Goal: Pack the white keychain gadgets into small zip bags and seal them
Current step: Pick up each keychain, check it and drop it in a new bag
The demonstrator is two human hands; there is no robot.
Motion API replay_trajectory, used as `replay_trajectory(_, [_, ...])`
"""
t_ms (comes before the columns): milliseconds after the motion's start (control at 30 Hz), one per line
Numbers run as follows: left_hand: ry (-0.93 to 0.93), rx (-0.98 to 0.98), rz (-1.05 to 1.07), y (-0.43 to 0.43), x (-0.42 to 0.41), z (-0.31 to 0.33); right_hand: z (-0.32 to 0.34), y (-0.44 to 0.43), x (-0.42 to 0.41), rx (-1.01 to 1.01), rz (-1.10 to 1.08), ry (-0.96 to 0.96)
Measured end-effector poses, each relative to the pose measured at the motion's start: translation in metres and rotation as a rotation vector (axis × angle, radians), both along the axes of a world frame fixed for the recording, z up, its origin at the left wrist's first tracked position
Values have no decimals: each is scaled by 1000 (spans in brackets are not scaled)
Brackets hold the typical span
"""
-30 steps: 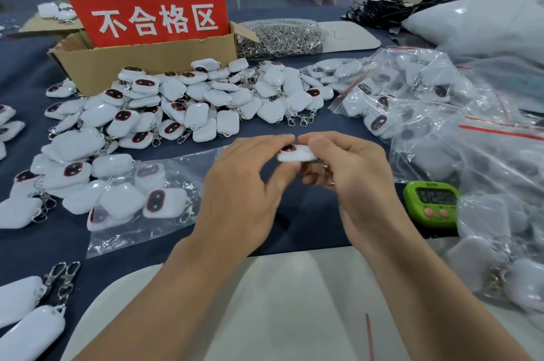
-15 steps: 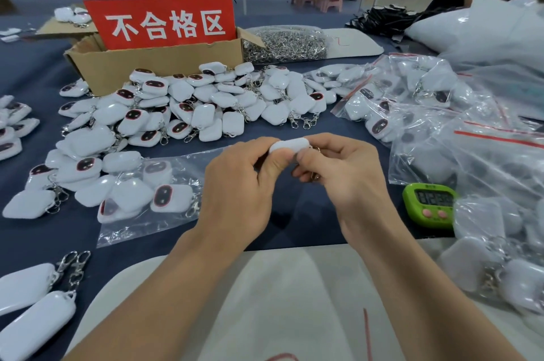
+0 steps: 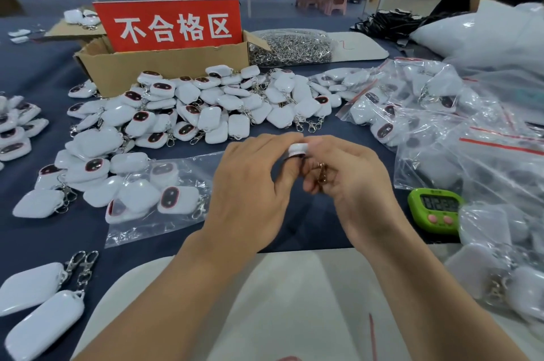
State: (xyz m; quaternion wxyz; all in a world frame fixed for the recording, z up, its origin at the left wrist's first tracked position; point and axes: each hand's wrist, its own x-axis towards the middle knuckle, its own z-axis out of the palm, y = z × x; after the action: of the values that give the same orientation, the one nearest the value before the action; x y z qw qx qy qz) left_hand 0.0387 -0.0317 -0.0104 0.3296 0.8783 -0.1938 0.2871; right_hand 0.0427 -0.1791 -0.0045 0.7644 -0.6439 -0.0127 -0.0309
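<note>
Head view: one white keychain gadget (image 3: 297, 149) is pinched in the middle of the frame, a little above the blue tabletop (image 3: 44, 72). It is held on one side by the left hand (image 3: 250, 184) and on the other side by the right hand (image 3: 353, 181). Both grips are closed on it with the fingertips, and the other fingers are curled in. Its metal clasp (image 3: 322, 172) is seen hanging just under it, by the right hand's fingers.

No bag is seen in either hand, so the step in hand is judged to be the early one: a gadget has been picked and is being looked over or turned, and it is not yet packed.

A big pile of loose gadgets (image 3: 212, 107) is spread across the upper middle. Filled zip bags (image 3: 412, 107) are heaped at the right. A flat clear bag (image 3: 164, 198) is laid at the left middle, with some gadgets in or on it; which one cannot be told.

For the next move, a small empty bag is needed. One hand must be freed, the bag mouth must be opened, the gadget and clasp slid in, and the strip pressed shut.
</note>
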Motion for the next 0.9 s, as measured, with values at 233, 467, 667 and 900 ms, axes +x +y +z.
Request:
replay_trajectory(233, [317, 589, 461, 29, 18, 14, -11, -1, 2, -376, -350, -71])
replay_trajectory(467, [326, 290, 347, 34, 20, 18, -14, 13, 0, -391, -178, 17])
replay_trajectory(667, [343, -44, -11, 29, 20, 23, -11, 21, -1, -278, -107, 36])
replay_trajectory(900, [334, -169, -54, 25, 16, 22, -12, 24, -4, -330, -100, -8])
